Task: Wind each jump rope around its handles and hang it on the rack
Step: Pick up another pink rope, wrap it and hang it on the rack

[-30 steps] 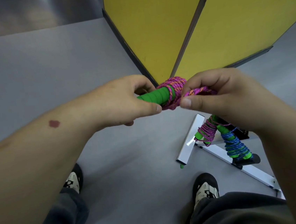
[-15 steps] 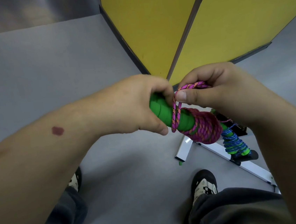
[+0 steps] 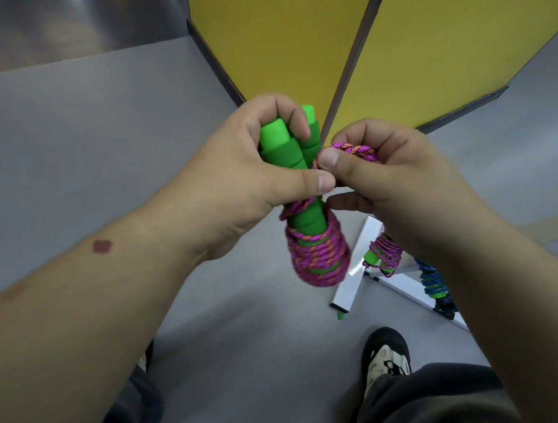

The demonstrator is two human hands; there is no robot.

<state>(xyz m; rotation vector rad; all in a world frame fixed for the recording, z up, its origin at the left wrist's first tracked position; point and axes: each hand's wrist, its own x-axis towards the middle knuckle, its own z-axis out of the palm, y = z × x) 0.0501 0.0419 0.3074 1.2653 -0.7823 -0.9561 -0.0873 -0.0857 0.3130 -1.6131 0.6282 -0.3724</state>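
Observation:
My left hand (image 3: 242,170) grips the two green foam handles (image 3: 284,145) of a jump rope, held upright side by side in front of me. Pink-and-orange rope (image 3: 317,259) is wound thickly round their lower ends. My right hand (image 3: 381,180) pinches the loose end loop of that rope (image 3: 355,150) between thumb and fingers, right beside the handles. Below on the floor stands the white rack (image 3: 356,268); a pink wound rope (image 3: 383,252) and a blue wound rope (image 3: 433,283) hang on it, partly hidden by my right forearm.
Yellow partition panels (image 3: 287,38) with dark edges stand just beyond my hands. The floor (image 3: 74,146) is grey. My shoes (image 3: 386,358) and dark trousers are at the bottom, close to the rack's foot.
The handles have swung from slanting to upright, wound end down. My left hand has shifted up the handles; my right hand still pinches the rope loop and has moved closer to them.

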